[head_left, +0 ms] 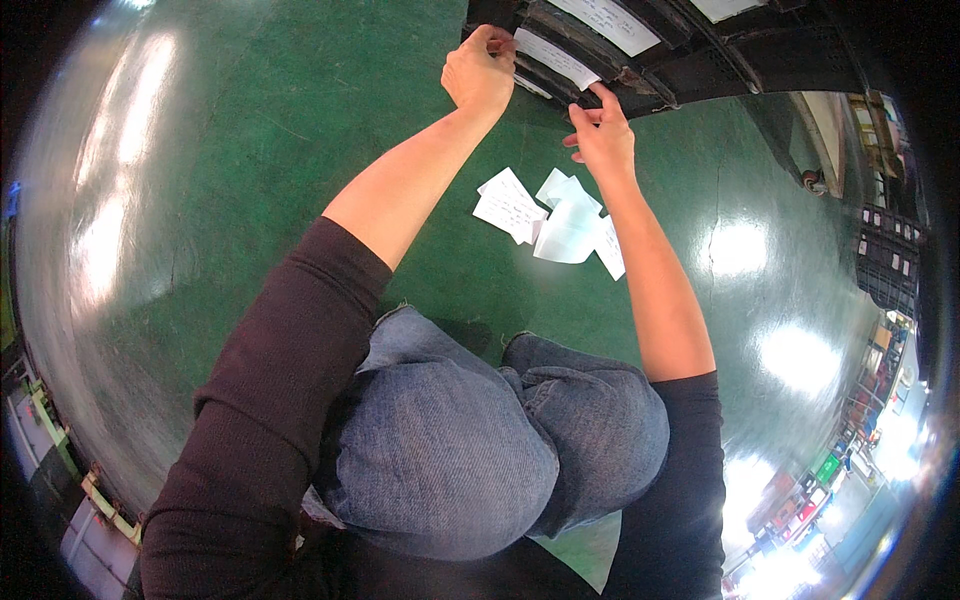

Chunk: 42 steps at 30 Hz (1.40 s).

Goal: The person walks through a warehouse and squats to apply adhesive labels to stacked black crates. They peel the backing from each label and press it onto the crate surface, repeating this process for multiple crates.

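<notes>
A white paper slip (556, 61) with handwriting lies against the side of a black plastic crate (690, 72) at the top of the view. My left hand (481, 72) is closed at the slip's left end, thumb and fingers pinched together there. At the slip's right end, my right hand (606, 130) touches the corner with its index finger, the other fingers apart and loosely bent. Another written slip (612, 22) sits on the crate side above. On the green floor below my hands lie several loose paper slips (508, 205), some overlapping, next to a blank-looking sheet (568, 230).
My bent knees in jeans (440, 450) fill the lower middle. Black crates with white labels (888, 245) stand at the far right. Pale yellow railing (108, 508) shows at the lower left. A bright, cluttered work area (810, 490) lies at the lower right.
</notes>
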{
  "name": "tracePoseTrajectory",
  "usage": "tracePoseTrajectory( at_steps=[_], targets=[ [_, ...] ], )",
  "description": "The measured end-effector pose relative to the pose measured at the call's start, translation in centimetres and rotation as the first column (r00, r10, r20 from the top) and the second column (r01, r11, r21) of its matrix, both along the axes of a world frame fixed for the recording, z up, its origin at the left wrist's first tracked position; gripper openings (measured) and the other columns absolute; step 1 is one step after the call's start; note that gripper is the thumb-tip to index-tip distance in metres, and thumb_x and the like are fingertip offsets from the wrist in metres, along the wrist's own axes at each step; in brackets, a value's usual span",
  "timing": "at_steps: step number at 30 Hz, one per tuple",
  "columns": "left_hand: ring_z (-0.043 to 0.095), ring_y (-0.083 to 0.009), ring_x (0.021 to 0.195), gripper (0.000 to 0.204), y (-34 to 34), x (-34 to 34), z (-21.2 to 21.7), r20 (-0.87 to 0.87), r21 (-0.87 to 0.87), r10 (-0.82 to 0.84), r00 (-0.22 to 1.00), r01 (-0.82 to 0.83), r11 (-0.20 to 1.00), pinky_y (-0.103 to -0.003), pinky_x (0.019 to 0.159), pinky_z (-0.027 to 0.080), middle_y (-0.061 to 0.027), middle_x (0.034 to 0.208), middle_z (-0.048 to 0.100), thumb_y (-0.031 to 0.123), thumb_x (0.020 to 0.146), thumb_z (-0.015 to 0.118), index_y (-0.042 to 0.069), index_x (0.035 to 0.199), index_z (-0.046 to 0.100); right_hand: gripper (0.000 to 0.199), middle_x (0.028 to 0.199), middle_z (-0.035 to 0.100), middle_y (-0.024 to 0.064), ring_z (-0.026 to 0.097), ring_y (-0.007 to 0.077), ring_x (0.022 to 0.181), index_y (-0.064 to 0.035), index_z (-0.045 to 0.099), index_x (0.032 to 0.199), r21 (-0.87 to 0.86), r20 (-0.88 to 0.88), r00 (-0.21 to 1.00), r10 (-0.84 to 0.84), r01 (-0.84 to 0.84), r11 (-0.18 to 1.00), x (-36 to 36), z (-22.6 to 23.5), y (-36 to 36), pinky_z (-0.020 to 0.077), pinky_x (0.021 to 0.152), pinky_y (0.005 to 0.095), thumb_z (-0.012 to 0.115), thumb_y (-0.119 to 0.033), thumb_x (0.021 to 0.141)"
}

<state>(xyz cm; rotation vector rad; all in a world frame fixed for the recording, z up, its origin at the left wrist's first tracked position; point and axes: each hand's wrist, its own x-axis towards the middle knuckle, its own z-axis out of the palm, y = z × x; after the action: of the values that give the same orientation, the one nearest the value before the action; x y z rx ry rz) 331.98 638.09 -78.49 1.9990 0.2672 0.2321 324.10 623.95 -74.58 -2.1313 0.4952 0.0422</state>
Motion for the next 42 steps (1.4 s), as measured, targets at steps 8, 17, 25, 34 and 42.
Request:
tracePoseTrajectory(
  at_steps=[8, 17, 25, 34, 42],
  targets=[
    [0.067, -0.0265, 0.080, 0.008, -1.1, -0.4, 1.1, -0.006, 0.097, 0.109, 0.994, -0.108, 0.989, -0.038, 0.069, 0.051, -0.0004, 0.082, 0.070, 0.024, 0.078, 0.067, 0.018, 0.084, 0.067, 0.048, 0.085, 0.067, 0.0083, 0.067, 0.0182, 0.058, -0.0124, 0.046, 0.130, 0.008, -0.014, 1.000, -0.017, 0.017, 1.000, 0.1, 0.1, 0.2, 0.0536, 0.049, 0.0317, 0.061, -0.022, 0.085],
    [0.067, -0.0266, 0.078, 0.007, -2.0, -0.3, 1.6, -0.030, 0.131, 0.175, 0.984, -0.170, 0.977, -0.040, 0.067, 0.051, -0.0017, 0.080, 0.070, 0.023, 0.077, 0.068, 0.017, 0.081, 0.067, 0.049, 0.084, 0.067, 0.0080, 0.067, 0.0193, 0.058, -0.0114, 0.045, 0.130, -0.020, -0.009, 1.000, -0.012, 0.012, 1.000, 0.3, -0.5, -0.1, 0.0535, 0.055, 0.0330, 0.061, -0.023, 0.085],
    [0.066, -0.0298, 0.084, 0.024, -3.2, -0.2, 1.6, -0.134, 0.106, 0.240, 0.961, -0.227, 0.968, -0.041, 0.073, 0.050, -0.0067, 0.085, 0.069, 0.029, 0.079, 0.069, 0.012, 0.093, 0.059, 0.049, 0.085, 0.068, 0.0083, 0.068, 0.0201, 0.060, -0.0116, 0.045, 0.130, -0.020, -0.010, 1.000, -0.008, 0.008, 1.000, 0.3, -0.5, -0.2, 0.0533, 0.063, 0.0349, 0.060, -0.025, 0.085],
    [0.066, -0.0289, 0.077, 0.015, -2.3, -1.2, 1.2, 0.145, -0.148, -0.152, 0.978, 0.173, 0.974, -0.036, 0.073, 0.051, -0.0145, 0.079, 0.068, 0.008, 0.074, 0.055, 0.003, 0.082, 0.066, 0.048, 0.086, 0.068, 0.0094, 0.068, 0.0259, 0.072, -0.0113, 0.047, 0.128, -0.058, -0.017, 1.000, -0.005, 0.004, 0.998, 0.6, -1.2, -0.4, 0.0506, 0.076, 0.0390, 0.059, -0.027, 0.085],
    [0.065, -0.0235, 0.086, 0.023, -2.8, -0.9, 1.2, 0.095, -0.133, -0.225, 0.970, 0.236, 0.963, -0.033, 0.078, 0.048, -0.0126, 0.092, 0.069, 0.008, 0.078, 0.053, 0.003, 0.096, 0.066, 0.051, 0.097, 0.065, 0.0096, 0.067, 0.0168, 0.066, -0.0092, 0.046, 0.132, -0.130, 0.064, 0.995, 0.079, -0.070, 0.989, 0.6, -1.9, -1.2, 0.0542, 0.050, 0.0297, 0.062, -0.020, 0.085]
  ],
)
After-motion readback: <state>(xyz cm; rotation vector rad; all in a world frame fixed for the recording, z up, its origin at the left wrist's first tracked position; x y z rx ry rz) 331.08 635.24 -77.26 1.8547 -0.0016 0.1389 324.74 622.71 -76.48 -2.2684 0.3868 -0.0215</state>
